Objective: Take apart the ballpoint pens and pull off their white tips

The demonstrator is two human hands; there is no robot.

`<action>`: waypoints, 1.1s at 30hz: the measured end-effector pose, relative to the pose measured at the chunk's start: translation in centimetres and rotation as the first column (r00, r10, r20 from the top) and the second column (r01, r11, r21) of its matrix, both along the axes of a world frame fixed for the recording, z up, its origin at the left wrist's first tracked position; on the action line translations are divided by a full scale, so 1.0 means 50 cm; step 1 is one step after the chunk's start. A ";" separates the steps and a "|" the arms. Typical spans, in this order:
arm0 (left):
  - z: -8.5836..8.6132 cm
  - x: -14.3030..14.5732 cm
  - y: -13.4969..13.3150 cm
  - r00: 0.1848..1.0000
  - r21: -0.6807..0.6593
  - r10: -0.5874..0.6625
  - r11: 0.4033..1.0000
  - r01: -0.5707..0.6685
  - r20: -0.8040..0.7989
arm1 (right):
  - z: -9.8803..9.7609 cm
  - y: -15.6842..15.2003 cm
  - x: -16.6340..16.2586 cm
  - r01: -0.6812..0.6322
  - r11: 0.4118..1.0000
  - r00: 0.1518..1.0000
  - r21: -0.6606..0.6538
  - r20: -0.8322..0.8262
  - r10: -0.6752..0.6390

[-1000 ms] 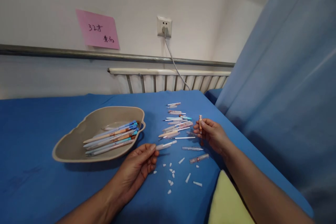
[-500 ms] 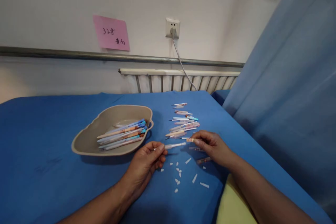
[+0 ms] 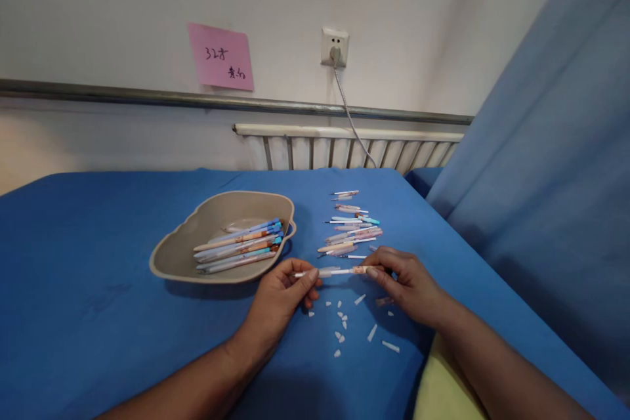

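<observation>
My left hand pinches the left end of a thin white pen refill with a clear piece on it. My right hand pinches an orange-patterned pen barrel and meets the refill's right end. Both hands hover just above the blue cloth. Behind them lies a heap of loose pen parts. Several small white bits are scattered under the hands.
A beige tray left of the hands holds several assembled pens. A yellow pad lies by my right forearm. A blue curtain hangs at the right. A radiator and wall socket stand behind.
My right hand brought the orange barrel down from upright to level and moved it left to the refill in my left hand. The view shifted left.
</observation>
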State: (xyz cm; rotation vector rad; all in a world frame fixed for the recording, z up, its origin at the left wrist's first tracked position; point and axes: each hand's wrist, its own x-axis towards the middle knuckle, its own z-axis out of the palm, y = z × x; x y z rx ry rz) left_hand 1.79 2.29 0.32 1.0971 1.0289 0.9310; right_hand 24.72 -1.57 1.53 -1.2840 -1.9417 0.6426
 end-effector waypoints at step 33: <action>0.024 0.002 -0.034 0.993 0.007 -0.085 0.996 0.086 -0.082 | 0.006 -0.024 -0.030 -0.069 0.998 0.997 -0.001 0.021 0.069</action>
